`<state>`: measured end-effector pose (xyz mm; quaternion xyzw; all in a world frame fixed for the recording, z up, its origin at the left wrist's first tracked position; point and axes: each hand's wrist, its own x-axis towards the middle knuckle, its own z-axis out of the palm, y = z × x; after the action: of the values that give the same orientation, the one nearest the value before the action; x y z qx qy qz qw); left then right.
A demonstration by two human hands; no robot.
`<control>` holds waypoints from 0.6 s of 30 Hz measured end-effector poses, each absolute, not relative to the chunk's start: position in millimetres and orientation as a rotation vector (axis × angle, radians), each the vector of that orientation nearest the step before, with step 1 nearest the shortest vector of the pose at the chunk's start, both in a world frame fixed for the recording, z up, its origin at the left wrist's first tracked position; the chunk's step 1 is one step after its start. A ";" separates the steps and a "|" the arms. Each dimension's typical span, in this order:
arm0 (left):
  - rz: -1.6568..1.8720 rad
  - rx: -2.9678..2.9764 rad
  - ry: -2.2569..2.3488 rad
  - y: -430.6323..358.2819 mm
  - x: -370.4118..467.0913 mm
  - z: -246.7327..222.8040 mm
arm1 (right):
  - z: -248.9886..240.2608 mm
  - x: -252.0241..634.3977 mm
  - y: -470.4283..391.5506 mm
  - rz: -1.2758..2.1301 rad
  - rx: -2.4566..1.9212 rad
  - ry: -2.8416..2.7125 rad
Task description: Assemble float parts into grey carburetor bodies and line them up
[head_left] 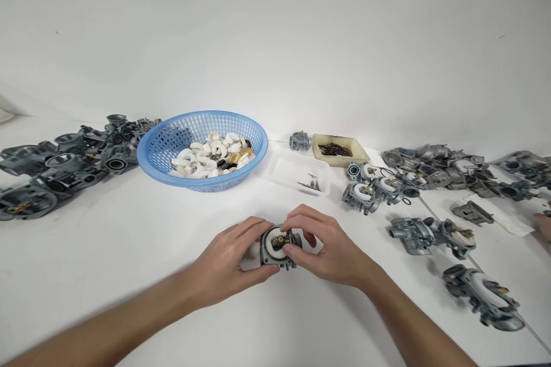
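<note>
A grey metal carburetor body (279,261) rests on the white table in front of me, its open side up. A white ring-shaped float (269,245) lies inside it, around two brass parts (278,240). My left hand (235,258) grips the body from the left, thumb at the near edge and fingers at the far edge. My right hand (325,243) is on the right side, with thumb and fingertips closed at the float's right part. Whether a small piece sits between those fingertips is hidden.
Behind my hands stand a blue basket (202,182) of floats, a clear tray (279,175) with small pins and a cream box (361,156) of black rings. Carburetor bodies lie left (64,169) and right (482,295). Another person's hand (543,225) shows at the right edge.
</note>
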<state>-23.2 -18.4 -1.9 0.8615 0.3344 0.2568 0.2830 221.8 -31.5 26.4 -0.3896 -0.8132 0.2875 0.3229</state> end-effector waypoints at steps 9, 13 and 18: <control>0.725 2.308 0.893 -18.7 -23.2 -2.6 | 26.1 222.4 -31.9 0.740 -1.033 -2.146; 0.718 2.312 0.886 -18.3 -22.5 -2.2 | 27.4 221.9 -31.7 0.739 -1.032 -2.150; 0.720 2.322 0.891 -18.0 -21.7 -0.5 | 29.2 221.9 -32.4 0.722 -1.043 -2.156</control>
<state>-21.7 -18.0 -0.5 0.8629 0.3312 0.2675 0.2725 221.9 -32.4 29.2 -0.3959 -0.8181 0.2740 0.3144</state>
